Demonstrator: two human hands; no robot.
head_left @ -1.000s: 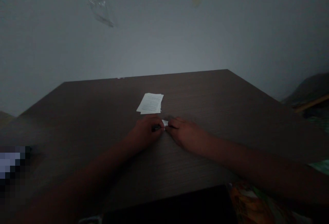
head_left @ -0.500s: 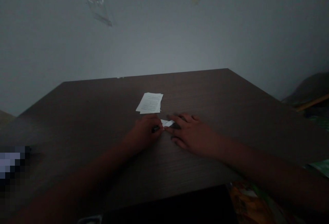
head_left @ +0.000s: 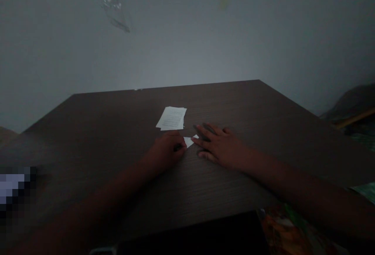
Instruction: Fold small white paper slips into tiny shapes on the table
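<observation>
A small folded piece of white paper (head_left: 189, 141) lies on the dark table between my hands. My left hand (head_left: 167, 150) pinches its left end between thumb and fingers, which hide part of it. Spread out flat, my right hand (head_left: 220, 145) rests on the table, with one fingertip at the paper's right side. Just beyond my left hand is a small stack of printed paper sheets (head_left: 172, 118), slightly fanned.
The brown wooden table (head_left: 117, 114) reaches back to a grey wall (head_left: 187, 40). A blurred-out device (head_left: 14, 186) sits at the left edge. Close to me is a black flat object (head_left: 193, 235), with a colourful packet (head_left: 284, 227) to its right.
My right hand's fingertips have shifted slightly right and away from my left hand, uncovering more of the folded paper. My left hand keeps its pinch.
</observation>
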